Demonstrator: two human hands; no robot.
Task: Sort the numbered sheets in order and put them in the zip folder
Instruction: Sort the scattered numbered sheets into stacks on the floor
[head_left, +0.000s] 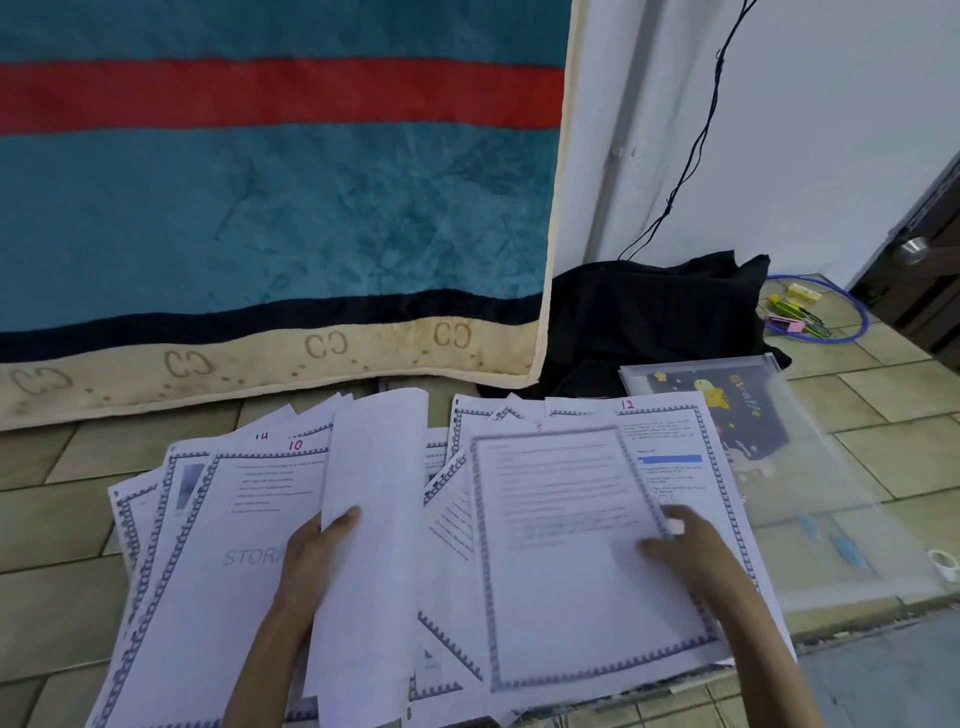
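Several printed sheets with patterned borders lie fanned out on the tiled floor. My left hand (317, 551) grips a small stack of sheets (374, 519) held up with blank backs toward me. My right hand (685, 551) holds a blurred bordered sheet (566, 545) by its right edge, above the pile. Sheets marked 10 (244, 519), 14 (262, 436) and 12 (670, 447) show handwritten pink numbers at their tops. The clear zip folder (810, 457) lies on the floor to the right, with a dark cartoon-print insert showing inside it.
A teal, red and beige blanket (260, 208) hangs down ahead. Black cloth (649, 317) is heaped beside it. Clips, markers and a blue cable (810, 317) lie at the far right near a dark door (930, 249). A tape roll (943, 561) sits at the right edge.
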